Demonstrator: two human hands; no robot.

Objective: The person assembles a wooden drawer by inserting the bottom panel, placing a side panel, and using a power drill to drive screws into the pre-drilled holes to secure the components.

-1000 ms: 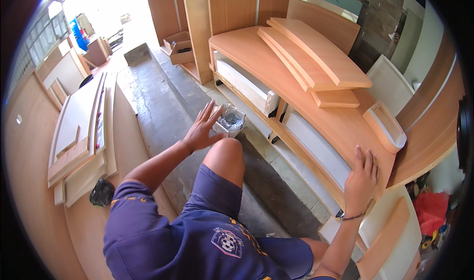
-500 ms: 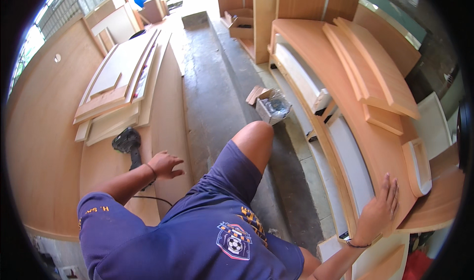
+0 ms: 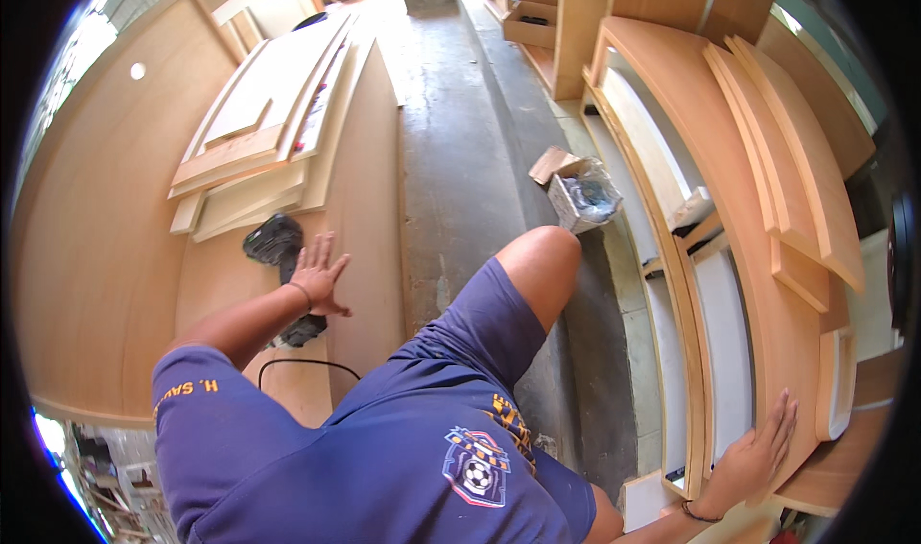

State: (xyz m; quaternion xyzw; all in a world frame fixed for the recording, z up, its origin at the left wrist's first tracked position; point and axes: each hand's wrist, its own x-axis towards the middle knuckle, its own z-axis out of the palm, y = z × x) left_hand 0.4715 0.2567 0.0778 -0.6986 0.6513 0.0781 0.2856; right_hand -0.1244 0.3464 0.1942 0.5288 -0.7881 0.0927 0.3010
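Observation:
My left hand (image 3: 319, 277) is spread open, its palm down beside the handle of a black cordless drill (image 3: 274, 239). The drill lies on a pale wooden panel (image 3: 360, 199), and my wrist and forearm cover part of its grip. I cannot tell whether the fingers touch the drill or the panel. Over on the right, my right hand (image 3: 753, 453) rests flat with extended fingers on the near end of a long wooden cabinet (image 3: 700, 122) lying on its side. Neither hand grips anything.
Stacked boards (image 3: 254, 151) lie beyond the drill. A small open box (image 3: 583, 199) with a plastic bag inside stands between the panel and cabinet. Loose wooden strips (image 3: 815, 179) and a rounded tray-like piece (image 3: 837, 381) sit on the cabinet. A black cable (image 3: 307, 362) curves near my left elbow.
My left hand has moved closer to the drill and its fingers have spread. My right hand stays on the cabinet. The whole view has shifted, with most things now farther right.

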